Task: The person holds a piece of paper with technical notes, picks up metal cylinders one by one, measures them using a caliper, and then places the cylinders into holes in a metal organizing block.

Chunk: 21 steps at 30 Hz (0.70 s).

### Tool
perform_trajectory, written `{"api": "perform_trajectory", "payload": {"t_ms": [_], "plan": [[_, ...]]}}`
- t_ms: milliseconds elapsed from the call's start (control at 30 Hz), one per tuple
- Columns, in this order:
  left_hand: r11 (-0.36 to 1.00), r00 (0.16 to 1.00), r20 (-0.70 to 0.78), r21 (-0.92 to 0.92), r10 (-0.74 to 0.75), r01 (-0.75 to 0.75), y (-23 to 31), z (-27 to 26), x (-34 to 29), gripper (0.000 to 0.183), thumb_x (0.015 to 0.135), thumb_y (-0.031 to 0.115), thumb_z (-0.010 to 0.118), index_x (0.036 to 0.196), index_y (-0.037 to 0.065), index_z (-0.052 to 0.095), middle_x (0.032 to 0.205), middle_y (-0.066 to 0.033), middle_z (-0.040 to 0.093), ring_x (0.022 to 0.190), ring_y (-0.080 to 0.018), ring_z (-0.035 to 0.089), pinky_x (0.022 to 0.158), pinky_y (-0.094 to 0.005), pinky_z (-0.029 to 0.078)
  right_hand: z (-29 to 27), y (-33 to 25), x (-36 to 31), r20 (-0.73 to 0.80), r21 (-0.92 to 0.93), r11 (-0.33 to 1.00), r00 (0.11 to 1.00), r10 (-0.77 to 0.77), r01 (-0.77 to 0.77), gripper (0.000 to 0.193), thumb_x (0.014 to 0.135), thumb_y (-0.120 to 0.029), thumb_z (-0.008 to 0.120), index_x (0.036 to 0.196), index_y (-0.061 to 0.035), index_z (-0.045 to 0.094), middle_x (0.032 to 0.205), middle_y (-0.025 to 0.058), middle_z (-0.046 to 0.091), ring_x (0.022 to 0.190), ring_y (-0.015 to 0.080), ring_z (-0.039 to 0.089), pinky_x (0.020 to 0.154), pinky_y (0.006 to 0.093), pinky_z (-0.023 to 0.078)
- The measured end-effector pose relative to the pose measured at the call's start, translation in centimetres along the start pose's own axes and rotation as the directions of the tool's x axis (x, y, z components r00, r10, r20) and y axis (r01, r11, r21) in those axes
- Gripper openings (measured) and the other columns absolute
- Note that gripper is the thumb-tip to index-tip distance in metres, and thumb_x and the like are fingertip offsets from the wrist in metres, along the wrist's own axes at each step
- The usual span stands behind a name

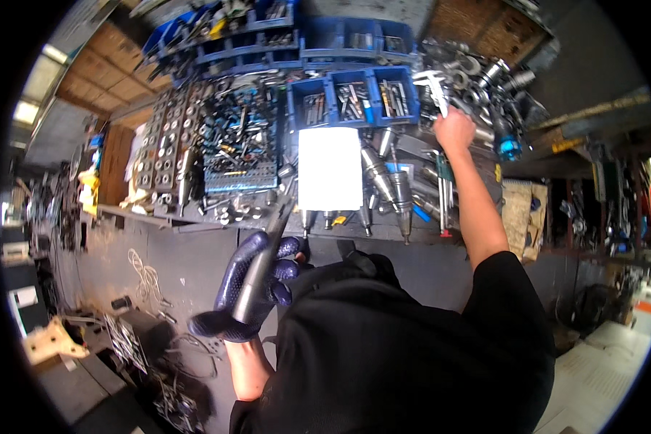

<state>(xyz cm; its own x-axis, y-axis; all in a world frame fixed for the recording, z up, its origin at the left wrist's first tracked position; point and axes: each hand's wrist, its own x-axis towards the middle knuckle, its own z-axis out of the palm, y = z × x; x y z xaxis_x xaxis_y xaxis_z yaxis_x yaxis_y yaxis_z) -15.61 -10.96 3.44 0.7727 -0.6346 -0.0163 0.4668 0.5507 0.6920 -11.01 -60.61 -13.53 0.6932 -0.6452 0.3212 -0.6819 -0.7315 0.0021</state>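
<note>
Gloved left hand point(257, 286) grips a grey metal bar point(264, 264); bare right hand point(453, 130) closes on calipers point(435, 87) above the workbench point(412, 249).

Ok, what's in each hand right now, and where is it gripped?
Left hand, gloved, grips a grey metal bar around its lower end. Right hand holds a caliper by its lower part, over the bench.

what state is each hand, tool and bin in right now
left hand: gloved, gripping a metal bar
metal bar: held, tilted up toward the bench
right hand: bare, holding a caliper
caliper: lifted over the bench
blue bins: open, holding small metal parts
</note>
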Motion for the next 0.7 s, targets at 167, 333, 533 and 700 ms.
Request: {"api": "perform_trajectory", "payload": {"t_ms": [167,333,533,700], "plan": [[0.926,0.992,-0.091,0.375,0.082,-0.042,0.5,-0.7,-3.5,0.016,0.096,0.001,0.056,0.111,0.006,0.058,0.124,-0.024,0.056,0.099,-0.0213,0.061,0.077,-0.0322,0.052,-1.0,-0.6,1.6,0.115,-0.035,0.998,0.991,0.063,-0.06,0.033,0.079,-0.034,0.064,0.093,-0.0049,0.071,0.095,0.0201,0.072,0.091,0.0405,0.069,0.081,0.0501,0.054],[0.968,0.991,-0.09,0.24,0.101,-0.077,0.8,-1.7,-3.8,0.029,0.087,-0.012,0.055,0.108,0.006,0.047,0.125,-0.023,0.054,0.105,-0.0216,0.059,0.091,-0.0373,0.047,-2.6,-0.5,1.1,0.141,0.107,0.984,0.982,0.129,-0.145,0.037,0.083,-0.033,0.058,0.098,-0.0009,0.068,0.098,0.0262,0.069,0.095,0.0446,0.067,0.083,0.0555,0.051],[0.923,0.976,-0.165,0.379,0.139,-0.068,2.5,-2.4,-3.3,0.063,0.078,-0.012,0.06,0.136,0.003,0.041,0.107,-0.0183,0.062,0.095,-0.0215,0.061,0.087,-0.0362,0.048,-2.4,1.8,1.2,-0.02,0.192,0.981,0.999,0.025,-0.021,0.043,0.089,-0.028,0.048,0.112,0.0075,0.057,0.103,0.0335,0.063,0.096,0.0493,0.061,0.086,0.055,0.048],[0.902,0.99,-0.055,0.42,0.132,-0.097,1.9,-5.3,-2.6,0.045,0.078,-0.018,0.047,0.117,-0.001,0.06,0.114,-0.0092,0.062,0.099,-0.0165,0.06,0.089,-0.0314,0.048,-15.1,-1.3,-1.8,-0.257,0.308,0.923,0.954,-0.152,0.23,0.055,0.093,-0.026,0.048,0.14,0.0012,0.047,0.107,0.0285,0.065,0.099,0.0442,0.063,0.087,0.0489,0.048]]}}
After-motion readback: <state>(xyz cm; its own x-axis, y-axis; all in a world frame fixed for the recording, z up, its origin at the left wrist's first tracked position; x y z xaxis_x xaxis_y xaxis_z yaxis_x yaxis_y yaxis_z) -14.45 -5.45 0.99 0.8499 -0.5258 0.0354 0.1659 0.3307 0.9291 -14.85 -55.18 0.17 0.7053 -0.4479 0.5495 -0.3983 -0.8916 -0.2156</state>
